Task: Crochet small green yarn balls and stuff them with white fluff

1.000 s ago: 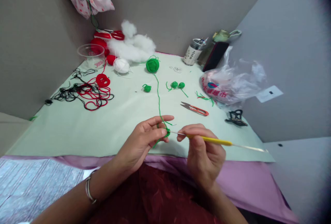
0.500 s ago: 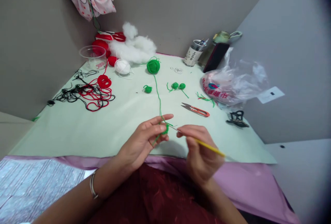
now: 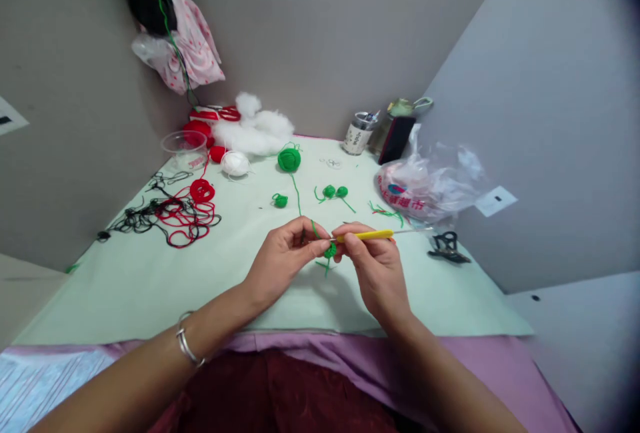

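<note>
My left hand [image 3: 281,258] pinches a small green crochet piece [image 3: 329,250] between thumb and fingers, with short yarn tails hanging below it. Closed around a yellow-handled crochet hook [image 3: 369,236], my right hand [image 3: 377,266] brings the hook's metal tip to the top of the piece. From the green yarn ball [image 3: 289,160], a strand runs down the table to my left fingers. Two small green crocheted balls [image 3: 335,191] with tails lie beyond my hands, and another green bundle [image 3: 280,200] sits to their left. The orange snips are mostly hidden behind my right hand.
Tangled black and red yarn [image 3: 170,216] spreads over the left side. White stuffing [image 3: 255,130], a white yarn ball [image 3: 235,164] and a clear cup [image 3: 184,150] are at the back left. A pen jar [image 3: 356,136], plastic bag [image 3: 430,183] and black hair clip [image 3: 449,248] stand right.
My right hand has turned, swinging the hook from slanting down to nearly level, and both hands are now closer together. The camera view has tilted upward.
</note>
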The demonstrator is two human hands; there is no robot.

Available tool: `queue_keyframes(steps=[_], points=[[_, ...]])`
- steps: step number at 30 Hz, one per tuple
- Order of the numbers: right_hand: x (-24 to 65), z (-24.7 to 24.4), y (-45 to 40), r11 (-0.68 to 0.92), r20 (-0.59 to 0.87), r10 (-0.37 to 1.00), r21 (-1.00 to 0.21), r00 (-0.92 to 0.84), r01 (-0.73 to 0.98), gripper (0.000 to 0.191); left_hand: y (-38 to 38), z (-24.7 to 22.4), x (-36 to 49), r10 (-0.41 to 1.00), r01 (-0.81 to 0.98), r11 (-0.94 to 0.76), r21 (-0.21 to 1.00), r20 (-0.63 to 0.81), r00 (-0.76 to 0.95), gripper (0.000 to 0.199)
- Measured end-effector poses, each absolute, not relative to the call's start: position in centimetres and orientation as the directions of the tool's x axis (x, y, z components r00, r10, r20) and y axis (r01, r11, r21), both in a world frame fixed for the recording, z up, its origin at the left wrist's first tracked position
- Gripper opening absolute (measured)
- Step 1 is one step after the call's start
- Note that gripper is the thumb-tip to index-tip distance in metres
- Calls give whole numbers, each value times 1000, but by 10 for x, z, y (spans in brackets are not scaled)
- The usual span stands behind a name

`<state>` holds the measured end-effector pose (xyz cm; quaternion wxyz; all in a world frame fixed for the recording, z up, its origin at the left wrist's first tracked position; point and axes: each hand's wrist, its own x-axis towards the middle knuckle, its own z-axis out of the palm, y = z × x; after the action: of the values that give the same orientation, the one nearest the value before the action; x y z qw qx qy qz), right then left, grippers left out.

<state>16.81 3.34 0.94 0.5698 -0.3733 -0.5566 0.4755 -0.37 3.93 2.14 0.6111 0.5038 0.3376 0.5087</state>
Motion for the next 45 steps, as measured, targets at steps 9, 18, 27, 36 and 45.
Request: queue_keyframes(steps=[9,18,27,36,45], points=[[185,13,90,128,67,943,-978,-327,167,27,95,20,0,964,-300,-69,951,141,225,17],[191,1,100,-3,14,950,-998,-311,-56,32,93,-1,-2,905,-391,222,893,-40,424,35],[167,3,112,-130,-32,906,-970,-422,-207,44,97,-10,-1,943,-406,168,898,-27,331,27],[168,2,116,-169,-91,874,-978,-477,-125,48,106,-25,-10,966,-167,98,981,-54,251,24],[174,-6,119,-59,-12,923,-992,-386,-108,50,103,-22,-15,943,-129,111,985,-63,327,21]])
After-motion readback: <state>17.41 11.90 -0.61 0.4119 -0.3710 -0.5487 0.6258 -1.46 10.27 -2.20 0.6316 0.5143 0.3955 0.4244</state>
